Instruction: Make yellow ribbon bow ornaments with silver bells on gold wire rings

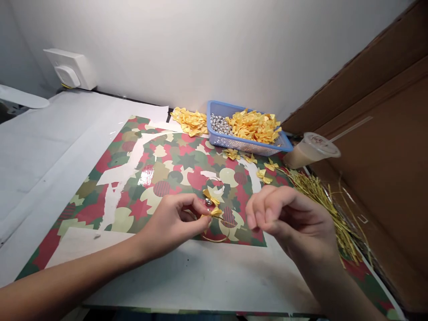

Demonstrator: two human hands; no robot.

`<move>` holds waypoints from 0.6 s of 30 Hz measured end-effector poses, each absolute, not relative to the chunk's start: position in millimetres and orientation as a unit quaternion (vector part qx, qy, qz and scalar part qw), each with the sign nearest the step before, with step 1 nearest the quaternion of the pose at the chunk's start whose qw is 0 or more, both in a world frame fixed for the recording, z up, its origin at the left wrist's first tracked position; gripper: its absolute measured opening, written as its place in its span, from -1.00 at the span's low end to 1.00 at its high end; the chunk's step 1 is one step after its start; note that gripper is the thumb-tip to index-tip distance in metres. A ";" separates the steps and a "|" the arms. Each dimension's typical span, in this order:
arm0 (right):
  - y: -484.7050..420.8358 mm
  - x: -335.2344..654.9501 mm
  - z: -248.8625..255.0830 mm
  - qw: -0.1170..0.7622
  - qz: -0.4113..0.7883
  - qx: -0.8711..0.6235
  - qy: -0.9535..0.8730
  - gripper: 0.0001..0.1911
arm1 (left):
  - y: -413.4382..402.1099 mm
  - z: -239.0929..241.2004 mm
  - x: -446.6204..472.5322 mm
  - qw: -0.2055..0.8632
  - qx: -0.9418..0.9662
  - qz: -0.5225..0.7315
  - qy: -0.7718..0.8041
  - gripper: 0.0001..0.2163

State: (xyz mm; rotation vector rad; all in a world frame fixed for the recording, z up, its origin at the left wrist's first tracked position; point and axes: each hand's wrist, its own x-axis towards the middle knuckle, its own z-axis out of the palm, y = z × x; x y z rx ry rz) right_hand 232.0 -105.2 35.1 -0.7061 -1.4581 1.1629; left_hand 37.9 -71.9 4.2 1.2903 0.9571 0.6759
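My left hand (182, 218) pinches a yellow ribbon bow (216, 211) between thumb and fingertips, over the patterned sheet. A small silver bell (208, 202) sits at the bow, touching my fingers. Thin gold wire (216, 240) curves out below the bow in a loop. To the right, my right hand (289, 218) is raised with its fingers curled and the fingertips pressed to the thumb. Whether anything thin is between those fingertips I cannot make out. Several loose yellow bows (264, 176) lie on the sheet beyond my hands.
A blue basket (247, 145) at the back holds silver bells and yellow bows. Beside it is a bow pile (190, 121). On the right are a lidded drink cup (309, 151), a bundle of gold wires (329, 214) and a cardboard wall (377, 133). Torn patterned sheet (130, 209) covers the table.
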 end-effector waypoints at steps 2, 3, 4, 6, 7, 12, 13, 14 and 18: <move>-102.0 229.6 43.5 0.549 0.469 -0.313 -0.617 -0.95 | -66.6 4.6 35.1 0.609 0.597 0.321 0.412 -0.89; -100.5 228.4 47.5 0.552 0.461 -0.317 -0.619 -0.94 | -64.0 5.0 33.6 0.589 0.613 0.330 0.411 -0.89; -99.1 227.2 51.2 0.553 0.455 -0.318 -0.622 -0.94 | -61.7 5.5 32.2 0.575 0.622 0.336 0.412 -0.89; -96.3 224.5 57.6 0.553 0.446 -0.316 -0.629 -0.94 | -58.1 6.7 29.6 0.568 0.627 0.336 0.413 -0.88; -94.9 223.0 60.3 0.554 0.440 -0.317 -0.632 -0.94 | -56.9 7.3 28.5 0.576 0.622 0.334 0.412 -0.87; -88.9 213.2 73.9 0.567 0.380 -0.341 -0.646 -0.90 | -53.4 8.0 25.8 0.624 0.578 0.334 0.406 -0.86; -88.2 211.1 76.8 0.571 0.366 -0.343 -0.650 -0.88 | -52.7 7.7 25.4 0.628 0.574 0.335 0.405 -0.86; -87.6 209.1 79.7 0.574 0.355 -0.344 -0.653 -0.87 | -52.1 7.2 25.1 0.631 0.572 0.334 0.404 -0.86; -86.9 202.2 90.7 0.581 0.339 -0.342 -0.656 -0.85 | -50.1 4.9 23.5 0.644 0.569 0.325 0.395 -0.86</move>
